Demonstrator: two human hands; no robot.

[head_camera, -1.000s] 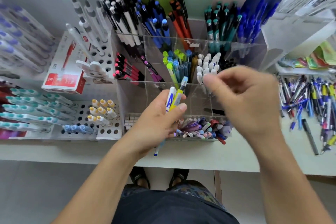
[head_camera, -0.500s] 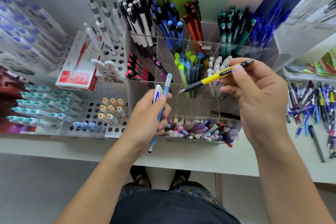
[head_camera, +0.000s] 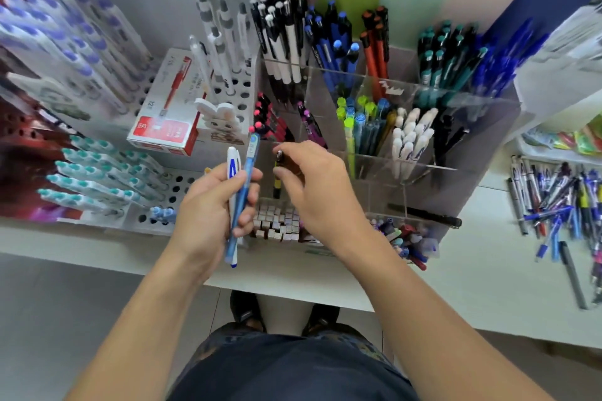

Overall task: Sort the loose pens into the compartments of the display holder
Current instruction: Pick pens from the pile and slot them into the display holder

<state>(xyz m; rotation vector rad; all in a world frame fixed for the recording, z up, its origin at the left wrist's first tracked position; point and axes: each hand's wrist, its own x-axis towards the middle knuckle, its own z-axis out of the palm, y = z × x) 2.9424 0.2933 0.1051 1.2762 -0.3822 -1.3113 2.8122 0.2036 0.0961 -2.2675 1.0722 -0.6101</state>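
My left hand grips two pens upright in front of the clear display holder: a blue pen and a white pen with a blue mark. My right hand pinches the top of a yellow and black pen and holds it upright, tip down, over the holder's front left compartment. The holder's back compartments are packed with white, blue, orange, teal and dark blue pens. Its middle row holds pink, yellow-green, light blue and white pens.
A pile of loose pens lies on the white counter at the right. A red and white pen box and white perforated racks with teal-capped pens stand at the left. A low tray of assorted small pens sits at the holder's front.
My right hand carried the yellow pen from over the holder's middle leftward and down, turning it upright over the front left compartment. My left hand keeps the other two pens.
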